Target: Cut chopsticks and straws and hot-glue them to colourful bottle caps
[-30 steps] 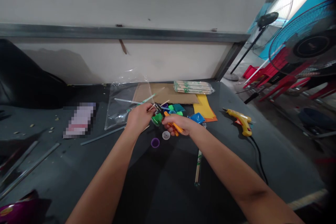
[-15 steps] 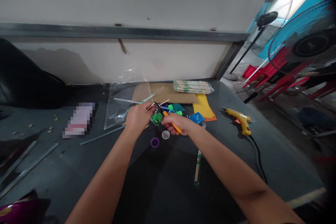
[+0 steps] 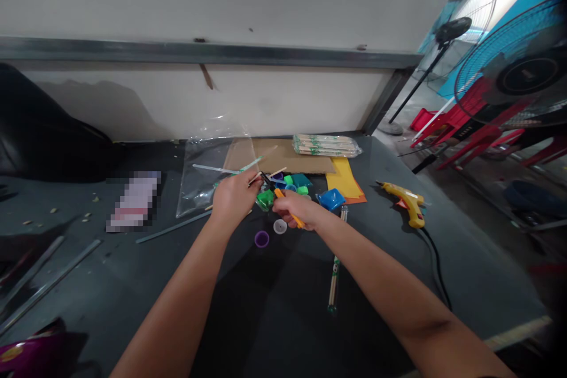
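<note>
My left hand (image 3: 234, 198) is closed with its fingers pinched on a thin wooden stick (image 3: 253, 179), whose tip shows beside the fingertips. Wrapped in my right hand (image 3: 296, 209) is an orange-handled utility knife (image 3: 280, 193). Its dark blade end reaches toward the left fingertips, and I cannot tell whether it touches the stick. Just beyond the hands lie a green packet (image 3: 265, 199), a blue packet (image 3: 331, 198) and small coloured pots. Nearer to me are a purple cap (image 3: 261, 239) and a white round cap (image 3: 280, 226).
A yellow glue gun (image 3: 410, 204) with a black cord lies at right. Wrapped chopsticks (image 3: 326, 146) rest by cardboard (image 3: 283, 156) and yellow sheets (image 3: 343, 180). A clear plastic bag (image 3: 195, 189) is at left. One wrapped chopstick pair (image 3: 333, 277) lies under my right forearm. A fan (image 3: 527, 74) stands beyond.
Both hands keep nearly the same place and grip. The view has shifted very slightly; nothing else has visibly moved.
</note>
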`<move>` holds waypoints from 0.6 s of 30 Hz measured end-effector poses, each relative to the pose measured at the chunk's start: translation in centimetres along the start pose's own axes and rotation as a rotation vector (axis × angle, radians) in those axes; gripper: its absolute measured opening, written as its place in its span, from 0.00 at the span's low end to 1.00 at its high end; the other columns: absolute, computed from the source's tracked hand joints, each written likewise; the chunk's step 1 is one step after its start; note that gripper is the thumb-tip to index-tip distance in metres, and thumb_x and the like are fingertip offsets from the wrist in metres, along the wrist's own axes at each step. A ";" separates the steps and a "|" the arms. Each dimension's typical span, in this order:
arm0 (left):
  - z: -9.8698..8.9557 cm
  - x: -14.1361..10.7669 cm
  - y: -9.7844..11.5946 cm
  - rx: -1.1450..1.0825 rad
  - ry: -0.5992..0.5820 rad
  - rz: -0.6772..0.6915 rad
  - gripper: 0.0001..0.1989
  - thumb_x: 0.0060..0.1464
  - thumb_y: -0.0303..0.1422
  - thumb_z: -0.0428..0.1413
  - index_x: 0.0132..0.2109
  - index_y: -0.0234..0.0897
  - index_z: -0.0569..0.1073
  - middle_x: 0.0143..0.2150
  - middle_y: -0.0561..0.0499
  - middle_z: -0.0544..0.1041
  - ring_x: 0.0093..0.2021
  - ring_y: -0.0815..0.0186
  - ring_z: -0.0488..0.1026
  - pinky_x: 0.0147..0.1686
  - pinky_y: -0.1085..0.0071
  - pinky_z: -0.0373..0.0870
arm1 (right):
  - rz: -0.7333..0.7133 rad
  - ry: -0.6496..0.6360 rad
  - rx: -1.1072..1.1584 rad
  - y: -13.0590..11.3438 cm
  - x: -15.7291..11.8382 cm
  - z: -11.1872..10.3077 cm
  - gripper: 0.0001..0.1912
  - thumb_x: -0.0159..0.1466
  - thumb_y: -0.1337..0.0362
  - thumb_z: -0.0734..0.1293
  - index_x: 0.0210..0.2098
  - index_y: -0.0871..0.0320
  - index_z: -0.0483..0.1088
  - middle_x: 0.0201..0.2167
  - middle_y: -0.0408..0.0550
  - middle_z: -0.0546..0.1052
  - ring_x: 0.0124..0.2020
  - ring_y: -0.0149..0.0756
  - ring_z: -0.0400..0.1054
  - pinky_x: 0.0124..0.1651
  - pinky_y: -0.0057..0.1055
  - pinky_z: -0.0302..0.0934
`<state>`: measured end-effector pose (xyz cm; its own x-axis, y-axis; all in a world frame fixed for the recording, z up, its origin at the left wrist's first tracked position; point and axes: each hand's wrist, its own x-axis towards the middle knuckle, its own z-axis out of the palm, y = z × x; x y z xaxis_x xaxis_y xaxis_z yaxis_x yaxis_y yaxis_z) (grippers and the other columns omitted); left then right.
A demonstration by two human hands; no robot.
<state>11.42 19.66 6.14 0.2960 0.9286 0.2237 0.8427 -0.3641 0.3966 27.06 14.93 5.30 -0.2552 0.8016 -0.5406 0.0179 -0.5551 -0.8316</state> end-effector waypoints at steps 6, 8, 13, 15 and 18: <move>0.9 -0.3 0.6 -0.069 0.019 -0.080 0.10 0.57 0.38 0.49 0.35 0.44 0.75 0.31 0.52 0.79 0.31 0.64 0.72 0.27 0.71 0.52 | 0.022 -0.014 0.071 -0.1 -0.3 0.0 0.10 0.50 0.72 0.62 0.22 0.56 0.52 0.12 0.33 0.53 0.11 0.20 0.42 0.12 0.17 0.39; 1.4 -0.3 0.6 -0.114 0.029 -0.098 0.10 0.57 0.37 0.50 0.35 0.43 0.74 0.30 0.53 0.78 0.30 0.64 0.71 0.27 0.72 0.53 | 0.059 -0.009 0.091 -0.1 -0.3 0.1 0.10 0.50 0.72 0.61 0.20 0.57 0.52 0.12 0.34 0.54 0.12 0.20 0.42 0.12 0.17 0.39; 2.5 -0.5 0.5 -0.222 0.085 -0.121 0.09 0.56 0.36 0.51 0.36 0.42 0.75 0.33 0.52 0.79 0.34 0.64 0.73 0.30 0.73 0.56 | 0.105 -0.011 0.149 -0.1 -0.3 0.1 0.12 0.50 0.72 0.61 0.19 0.57 0.50 0.12 0.35 0.53 0.12 0.20 0.42 0.12 0.16 0.39; 2.7 -0.6 0.4 -0.247 0.098 -0.124 0.08 0.56 0.36 0.51 0.36 0.42 0.75 0.33 0.53 0.79 0.34 0.64 0.73 0.30 0.73 0.56 | 0.116 -0.021 0.169 0.0 -0.2 0.1 0.13 0.50 0.71 0.61 0.18 0.57 0.49 0.12 0.35 0.53 0.13 0.20 0.42 0.13 0.16 0.39; 2.9 -0.8 0.6 -0.278 0.120 -0.121 0.08 0.56 0.35 0.51 0.35 0.41 0.74 0.32 0.53 0.78 0.34 0.65 0.73 0.31 0.73 0.57 | 0.133 -0.026 0.186 0.0 -0.2 0.1 0.14 0.51 0.71 0.62 0.18 0.57 0.49 0.12 0.34 0.53 0.12 0.19 0.41 0.13 0.16 0.39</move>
<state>12.98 18.90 3.59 0.1320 0.9575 0.2563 0.7089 -0.2719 0.6508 27.02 14.77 5.41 -0.2874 0.7137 -0.6388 -0.1246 -0.6891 -0.7139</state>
